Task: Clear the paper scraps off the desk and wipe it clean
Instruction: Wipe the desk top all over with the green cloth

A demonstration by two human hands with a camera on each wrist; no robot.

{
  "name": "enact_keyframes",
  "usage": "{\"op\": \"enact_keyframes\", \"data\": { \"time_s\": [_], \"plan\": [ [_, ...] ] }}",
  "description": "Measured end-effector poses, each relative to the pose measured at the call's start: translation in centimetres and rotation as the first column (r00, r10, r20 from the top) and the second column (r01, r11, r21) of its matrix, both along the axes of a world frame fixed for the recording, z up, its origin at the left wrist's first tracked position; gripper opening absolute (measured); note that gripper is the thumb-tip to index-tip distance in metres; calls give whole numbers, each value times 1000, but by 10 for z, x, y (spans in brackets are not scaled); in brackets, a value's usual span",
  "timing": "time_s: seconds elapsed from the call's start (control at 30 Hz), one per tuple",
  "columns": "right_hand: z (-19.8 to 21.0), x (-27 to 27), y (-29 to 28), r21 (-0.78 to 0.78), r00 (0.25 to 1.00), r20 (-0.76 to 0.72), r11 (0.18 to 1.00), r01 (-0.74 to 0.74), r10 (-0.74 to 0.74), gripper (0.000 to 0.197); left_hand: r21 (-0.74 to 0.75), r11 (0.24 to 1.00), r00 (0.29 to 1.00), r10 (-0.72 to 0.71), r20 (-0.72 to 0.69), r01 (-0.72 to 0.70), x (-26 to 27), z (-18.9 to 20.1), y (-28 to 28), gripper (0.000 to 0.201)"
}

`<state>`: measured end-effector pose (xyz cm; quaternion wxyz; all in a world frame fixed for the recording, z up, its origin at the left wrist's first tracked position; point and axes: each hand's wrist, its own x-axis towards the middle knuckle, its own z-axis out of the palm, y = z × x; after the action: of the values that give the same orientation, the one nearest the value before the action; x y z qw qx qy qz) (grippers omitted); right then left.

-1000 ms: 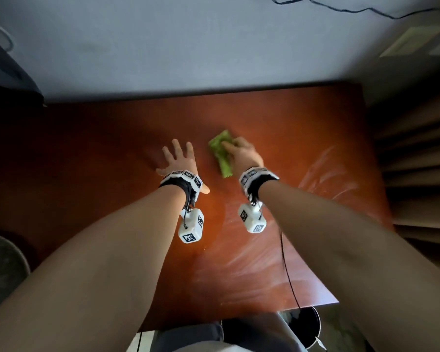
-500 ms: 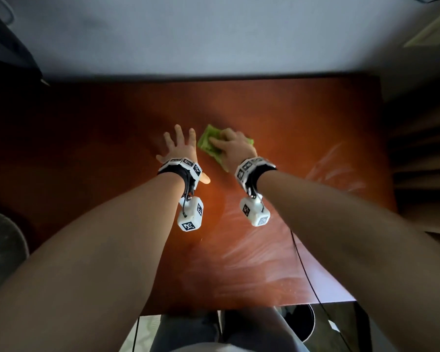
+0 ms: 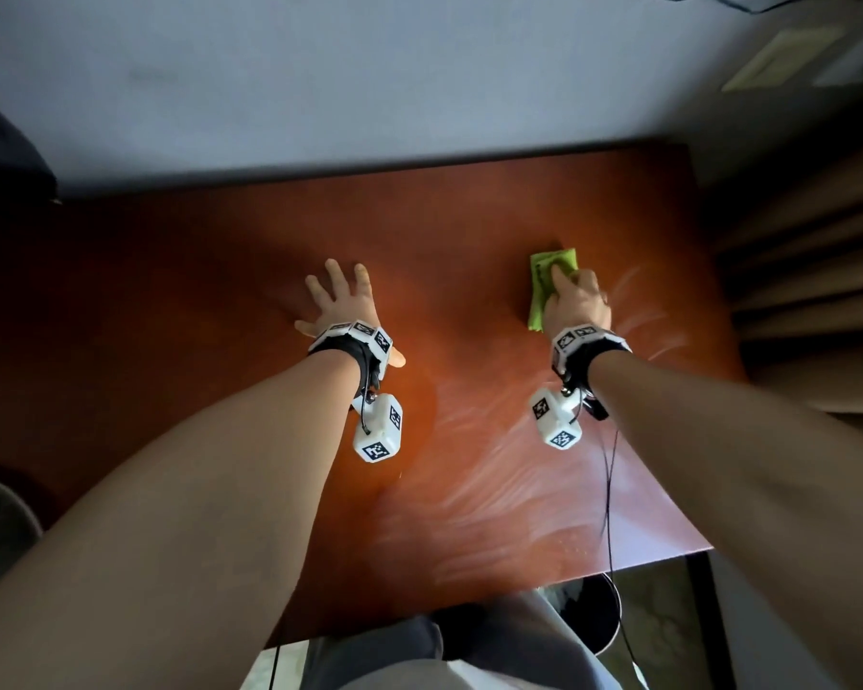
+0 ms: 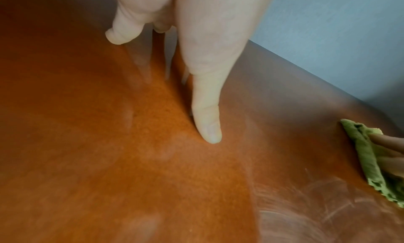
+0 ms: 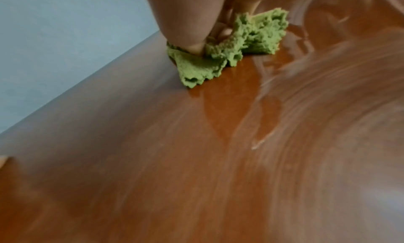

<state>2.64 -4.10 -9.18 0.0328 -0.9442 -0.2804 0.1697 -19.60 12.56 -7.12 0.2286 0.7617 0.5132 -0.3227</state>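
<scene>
A crumpled green cloth (image 3: 551,263) lies on the red-brown wooden desk (image 3: 419,231), right of centre and toward the back. My right hand (image 3: 576,303) presses down on it. In the right wrist view the thumb and fingers of that hand (image 5: 186,13) dig into the bunched cloth (image 5: 251,44). My left hand (image 3: 340,301) rests flat on the desk at centre with its fingers spread, holding nothing. The left wrist view shows its thumb (image 4: 207,108) on the wood and the cloth (image 4: 367,157) far right. No paper scraps are in view.
Wet wipe streaks (image 3: 494,490) cover the desk's right and near part. A pale wall runs along the desk's back edge. A black bin (image 3: 594,620) stands below the front edge beside my legs. Slatted brown panels (image 3: 818,291) stand to the right. A thin cable (image 3: 609,490) hangs from my right wrist.
My right hand has slid the green cloth to the right, away from the left hand. The left hand has stayed flat on the desk.
</scene>
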Motion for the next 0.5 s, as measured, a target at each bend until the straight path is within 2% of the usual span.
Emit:
{"op": "enact_keyframes", "data": {
  "time_s": [0.1,0.2,0.3,0.4,0.43,0.47,0.5],
  "plan": [
    [-1,-38,22,88,979,-32,976,-199,202,43,-5,1000,1000,-5,10,6,0,-2,1,149],
    [-5,-84,33,183,914,-107,911,-369,391,36,9,1000,1000,-16,14,16,-2,-1,1,148],
    [-4,-110,26,230,796,-158,806,-545,584,34,-2,1000,1000,-6,28,6,-1,-1,2,147],
    [3,-97,7,196,656,-182,681,-706,733,37,9,1000,999,2,42,-2,-4,3,0,143],
    [4,-86,0,164,655,-181,680,-715,733,38,21,1000,998,-5,56,3,-7,4,-2,141],
    [4,-75,-7,148,701,-170,721,-677,693,38,35,999,997,-13,76,10,-11,5,-7,139],
    [3,-63,-13,165,783,-148,796,-582,603,39,50,999,995,-22,96,17,-16,6,-13,137]
  ]
}}
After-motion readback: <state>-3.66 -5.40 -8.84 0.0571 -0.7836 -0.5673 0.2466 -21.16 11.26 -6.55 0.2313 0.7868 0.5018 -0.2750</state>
